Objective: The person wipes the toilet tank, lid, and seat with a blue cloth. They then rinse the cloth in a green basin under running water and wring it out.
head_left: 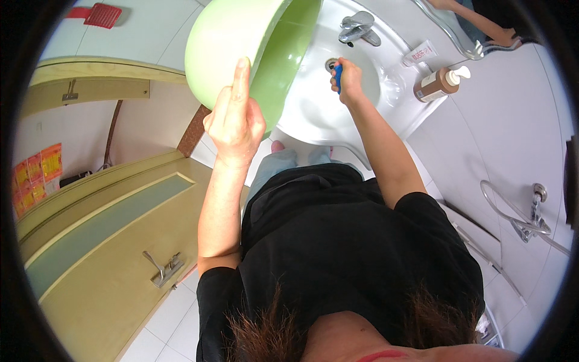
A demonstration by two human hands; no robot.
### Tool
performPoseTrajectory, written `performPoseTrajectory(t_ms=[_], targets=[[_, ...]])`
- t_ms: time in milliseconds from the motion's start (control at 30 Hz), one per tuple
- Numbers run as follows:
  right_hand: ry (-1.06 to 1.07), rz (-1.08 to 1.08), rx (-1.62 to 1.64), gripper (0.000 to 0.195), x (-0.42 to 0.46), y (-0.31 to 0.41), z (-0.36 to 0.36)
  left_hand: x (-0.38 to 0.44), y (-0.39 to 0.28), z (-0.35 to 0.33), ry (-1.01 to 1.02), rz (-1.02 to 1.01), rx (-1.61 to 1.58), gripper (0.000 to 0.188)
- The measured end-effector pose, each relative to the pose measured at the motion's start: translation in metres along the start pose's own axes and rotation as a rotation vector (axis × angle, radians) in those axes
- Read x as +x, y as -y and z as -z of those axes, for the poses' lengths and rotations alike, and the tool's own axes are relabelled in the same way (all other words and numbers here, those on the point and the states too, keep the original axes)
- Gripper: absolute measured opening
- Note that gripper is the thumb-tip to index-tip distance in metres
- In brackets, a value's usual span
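Note:
A large light-green plastic basin (217,45) stands tilted on its side over the left part of a white washbasin (312,102). My left hand (237,111) is at its rim, the index finger extended along the outside and the other fingers curled; whether the thumb grips the edge cannot be told. My right hand (349,81) is closed around a small blue object (338,78), perhaps a brush or sponge, above the washbasin's bowl. Just beyond that hand lies the metal drain (331,64). The chrome faucet (357,28) stands behind it.
On the washbasin's right ledge are a white tube (420,53) and a brown pump bottle (436,84). A wavy-edged mirror is at the upper right. A shower mixer (533,224) with a hose is on the right wall. A door (108,253) with a metal handle stands at left.

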State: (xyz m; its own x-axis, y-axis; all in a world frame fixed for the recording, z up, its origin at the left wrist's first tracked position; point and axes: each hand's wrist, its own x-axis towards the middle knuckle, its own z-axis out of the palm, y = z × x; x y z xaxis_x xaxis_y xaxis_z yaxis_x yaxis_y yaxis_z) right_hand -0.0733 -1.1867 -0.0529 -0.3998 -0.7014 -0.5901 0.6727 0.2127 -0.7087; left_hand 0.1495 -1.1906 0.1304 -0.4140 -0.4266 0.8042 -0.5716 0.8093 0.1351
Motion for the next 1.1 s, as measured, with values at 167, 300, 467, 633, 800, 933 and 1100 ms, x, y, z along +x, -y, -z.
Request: performPoseTrajectory(t_ms=[167, 300, 467, 633, 800, 933, 1100], targets=[[-0.032, -0.035, -0.090, 0.018, 0.008, -0.013, -0.002, -0.009, 0.019, 0.005, -0.043, 0.156, -0.005, 0.070], [-0.029, 0.064, -0.186, 0.023, 0.009, -0.011, -0.008, -0.033, 0.047, 0.023, -0.204, 0.697, -0.310, 0.060], [0.038, 0.909, -0.614, 0.032, -0.045, 0.020, -0.059, -0.067, 0.101, 0.072, -0.336, 1.050, -0.374, 0.058], [-0.029, 0.393, -0.706, 0.050, -0.025, -0.001, -0.076, -0.108, 0.139, 0.114, -0.366, 1.180, -0.307, 0.061], [0.068, 0.329, -0.642, 0.050, -0.029, -0.022, -0.147, -0.175, 0.210, 0.163, -0.564, 1.314, -0.509, 0.064], [0.567, 0.314, -0.601, 0.048, -0.121, -0.043, -0.273, -0.209, 0.263, 0.209, -0.598, 1.400, -0.607, 0.064], [1.012, 0.430, -1.044, 0.044, -0.152, -0.119, -0.400, -0.233, 0.324, 0.259, -0.766, 1.396, -0.651, 0.065]])
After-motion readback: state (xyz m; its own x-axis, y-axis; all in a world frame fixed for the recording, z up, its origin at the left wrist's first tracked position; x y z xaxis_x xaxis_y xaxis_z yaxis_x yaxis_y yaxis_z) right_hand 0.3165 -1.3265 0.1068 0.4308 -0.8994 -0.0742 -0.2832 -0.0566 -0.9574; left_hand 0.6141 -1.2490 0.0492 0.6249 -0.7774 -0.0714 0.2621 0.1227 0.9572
